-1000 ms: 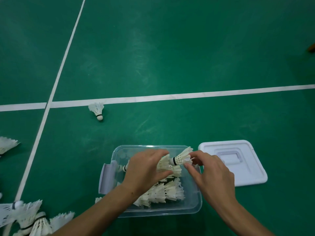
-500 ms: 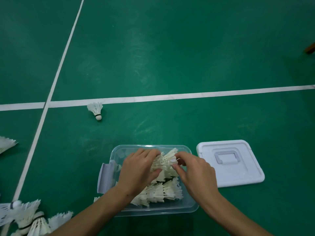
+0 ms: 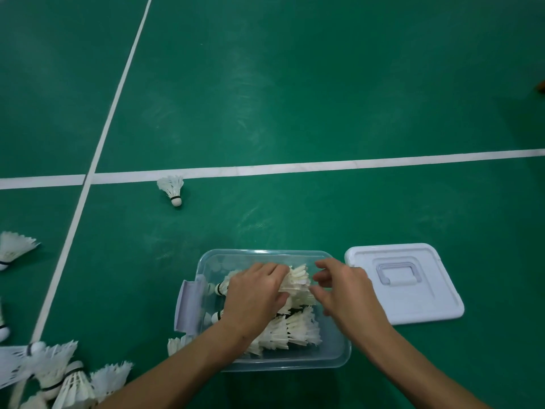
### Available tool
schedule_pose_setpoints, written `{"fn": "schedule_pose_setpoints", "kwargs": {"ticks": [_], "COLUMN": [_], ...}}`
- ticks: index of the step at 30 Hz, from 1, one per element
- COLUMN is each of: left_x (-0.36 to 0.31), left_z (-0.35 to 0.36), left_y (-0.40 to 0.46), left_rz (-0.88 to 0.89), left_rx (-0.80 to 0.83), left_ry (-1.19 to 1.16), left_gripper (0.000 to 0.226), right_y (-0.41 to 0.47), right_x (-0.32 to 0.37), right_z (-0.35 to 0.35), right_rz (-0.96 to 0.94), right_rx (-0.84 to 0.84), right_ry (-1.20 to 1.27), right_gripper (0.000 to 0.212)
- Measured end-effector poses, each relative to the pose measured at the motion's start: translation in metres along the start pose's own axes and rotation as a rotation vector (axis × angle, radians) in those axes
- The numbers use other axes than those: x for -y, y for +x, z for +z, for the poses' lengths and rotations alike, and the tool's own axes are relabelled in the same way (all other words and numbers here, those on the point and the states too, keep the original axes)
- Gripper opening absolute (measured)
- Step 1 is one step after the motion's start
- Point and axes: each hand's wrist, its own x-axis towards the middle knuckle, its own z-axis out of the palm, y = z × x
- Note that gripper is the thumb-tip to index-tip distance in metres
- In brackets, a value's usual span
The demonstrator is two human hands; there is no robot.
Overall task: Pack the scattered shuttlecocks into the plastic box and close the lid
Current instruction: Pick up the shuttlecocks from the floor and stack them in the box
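Both hands are working inside the plastic box (image 3: 274, 360): left hand (image 3: 255, 293) is gripping a shuttlecock (image 3: 296, 280), seating it on the packed rows, while right hand (image 3: 343, 286) is hovering beside it, fingers loosely spread, holding nothing. Loose shuttlecocks (image 3: 59, 376) are lying well left of my left hand; I'm judging they come next, over open floor. Lid (image 3: 427, 308) is waiting just right of my right hand.

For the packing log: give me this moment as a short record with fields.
box: clear plastic box on the green floor, open, partly filled with shuttlecocks
left hand: left hand over the box, holding a shuttlecock stack
right hand: right hand over the box beside the stack, fingers relaxed, grip on nothing visible
lid: white lid flat on the floor, right of the box
still loose: lone shuttlecock near the white line; shuttlecock pile at lower left
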Motion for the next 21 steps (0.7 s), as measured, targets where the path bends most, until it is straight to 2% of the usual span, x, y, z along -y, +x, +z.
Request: {"fn": "schedule_pose_setpoints", "kwargs": {"ticks": [4,10,17,21], "left_x": [0.002,0.003,0.036,0.081], "left_z": [0.002,-0.017,-0.081,-0.119], "left_y": [-0.003,-0.009,-0.015,-0.029], "left_rz": [0.028,-0.024,-0.184,-0.224], "left_rx": [-0.027,-0.109,-0.246,-0.338], "left_ry": [-0.076,-0.231,-0.634,-0.675], "left_gripper": [0.058,0.057,0.058,0.060], "right_y": [-0.007,-0.006,0.011,0.032], "right_x": [-0.009,-0.002,0.033,0.086], "right_z": [-0.013,-0.017,-0.018,-0.019], "right_rz": [0.006,-0.046,-0.204,-0.363], "right_rx": [-0.069,-0.094,-0.027,0.031], "right_ry": [0.133,0.175,0.136,0.088], "right_gripper": [0.038,0.038,0.056,0.063]}}
